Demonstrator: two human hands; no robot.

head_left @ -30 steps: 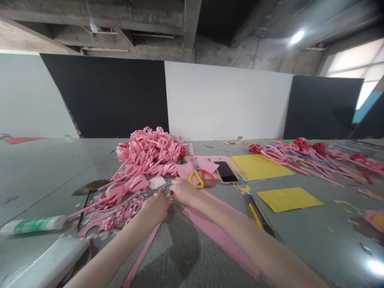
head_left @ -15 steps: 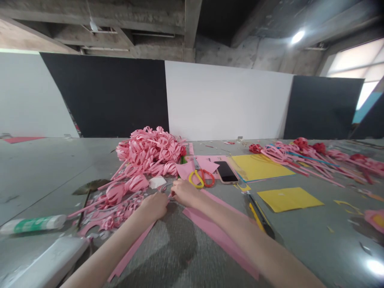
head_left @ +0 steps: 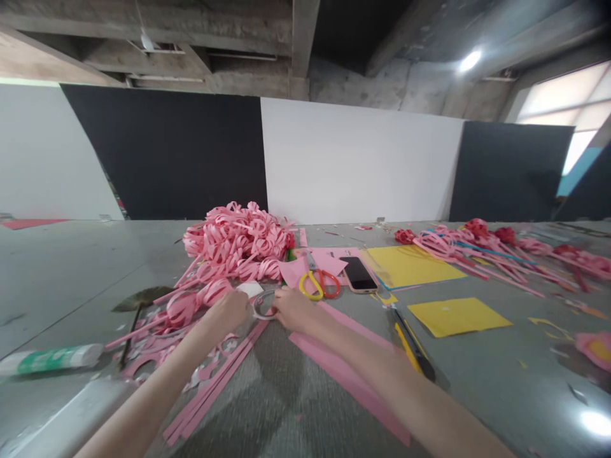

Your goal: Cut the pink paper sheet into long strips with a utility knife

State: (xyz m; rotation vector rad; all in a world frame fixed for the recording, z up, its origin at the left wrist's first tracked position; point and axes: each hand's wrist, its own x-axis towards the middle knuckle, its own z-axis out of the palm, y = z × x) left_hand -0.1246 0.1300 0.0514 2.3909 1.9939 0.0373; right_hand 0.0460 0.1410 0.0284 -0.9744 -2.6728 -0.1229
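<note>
A roll of clear tape (head_left: 258, 314) is pinched at its right side by my right hand (head_left: 292, 308), whose fingers are closed. My left hand (head_left: 231, 309) is closed a little to the left of the roll; what its fingers hold, if anything, is hidden. Long pink paper strips (head_left: 214, 388) slant from just below the roll towards the near left. Behind my left hand lie a white scrap of paper (head_left: 250, 289) and curled pink paper flowers (head_left: 184, 306). Scissors with yellow and red handles (head_left: 319, 283) rest beyond my right hand.
A big heap of curled pink paper (head_left: 243, 238) stands at the back. To the right are a phone (head_left: 359, 275), yellow sheets (head_left: 458, 316) and a utility knife (head_left: 414, 346). Pink sheets (head_left: 353, 381) lie beneath my right forearm. At left is a glue stick (head_left: 52, 359).
My left hand has moved left and slightly up, away from my right hand. The tape roll and the pink strips now show more fully. My right hand has barely moved.
</note>
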